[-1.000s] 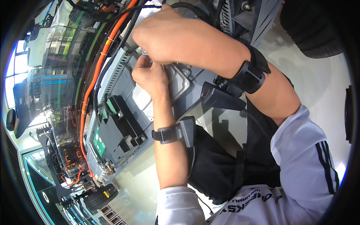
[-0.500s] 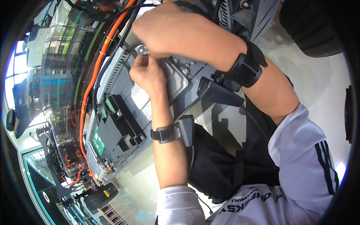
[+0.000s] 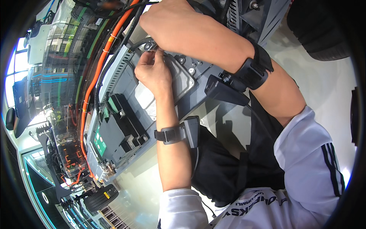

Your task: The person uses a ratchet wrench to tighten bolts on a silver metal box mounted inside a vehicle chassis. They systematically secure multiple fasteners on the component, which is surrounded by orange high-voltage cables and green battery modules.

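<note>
Round metal part (image 3: pixel 148 46): near upper end of slotted edge (image 3: pixel 117 68), grey tray (image 3: pixel 122 86) | Left hand (image 3: pixel 154 73): fingers bent close together at part's near side; pinch cannot be told | Right hand (image 3: pixel 163 23): beside part, fingers hidden, state cannot be told | Handling: probably light, rigid, slippery; grasp by rim

The round metal fitting (image 3: pixel 150 46) was silver-grey and shiny, with a darker centre, its round face turned upward and part of its right side hidden. It sat over the upper end of the grey metal casing (image 3: pixel 127 82), near the top of that casing's slotted edge. A short dark cable (image 3: pixel 138 43) curved up close on its left; whether the two were joined could not be told.
</note>
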`<state>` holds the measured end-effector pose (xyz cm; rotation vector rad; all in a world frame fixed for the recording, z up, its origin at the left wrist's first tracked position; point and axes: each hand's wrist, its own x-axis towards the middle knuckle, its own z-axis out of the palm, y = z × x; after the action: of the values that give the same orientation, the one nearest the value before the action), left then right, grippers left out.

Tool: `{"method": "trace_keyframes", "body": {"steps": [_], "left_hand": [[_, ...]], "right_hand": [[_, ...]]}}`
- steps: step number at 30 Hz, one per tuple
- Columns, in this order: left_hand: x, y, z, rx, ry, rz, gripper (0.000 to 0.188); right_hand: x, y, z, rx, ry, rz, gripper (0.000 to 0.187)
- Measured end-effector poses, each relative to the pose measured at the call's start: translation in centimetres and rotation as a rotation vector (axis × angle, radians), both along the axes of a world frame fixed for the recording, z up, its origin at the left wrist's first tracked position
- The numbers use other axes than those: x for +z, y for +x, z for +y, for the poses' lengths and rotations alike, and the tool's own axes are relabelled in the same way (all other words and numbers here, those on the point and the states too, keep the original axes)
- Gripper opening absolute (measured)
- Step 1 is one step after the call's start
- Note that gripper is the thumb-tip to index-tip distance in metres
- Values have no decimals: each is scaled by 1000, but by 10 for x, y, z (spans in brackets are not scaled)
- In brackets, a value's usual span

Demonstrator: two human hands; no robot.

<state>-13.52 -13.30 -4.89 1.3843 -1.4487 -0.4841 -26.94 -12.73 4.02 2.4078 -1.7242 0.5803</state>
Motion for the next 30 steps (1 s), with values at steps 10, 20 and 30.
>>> {"method": "trace_keyframes", "body": {"steps": [10, 20, 30], "left_hand": [[1, -5, 3, 11, -5, -28, 22], [-2, 0, -2, 29, -23, -52, 21], [-1, -5, -1, -51, -23, 9, 16]], "right_hand": [[-10, -2, -6, 83, -111, -51, 19], [-29, -4, -23, 62, -134, -130, 12], [-16, -10, -20, 103, 33, 78, 20]]}}
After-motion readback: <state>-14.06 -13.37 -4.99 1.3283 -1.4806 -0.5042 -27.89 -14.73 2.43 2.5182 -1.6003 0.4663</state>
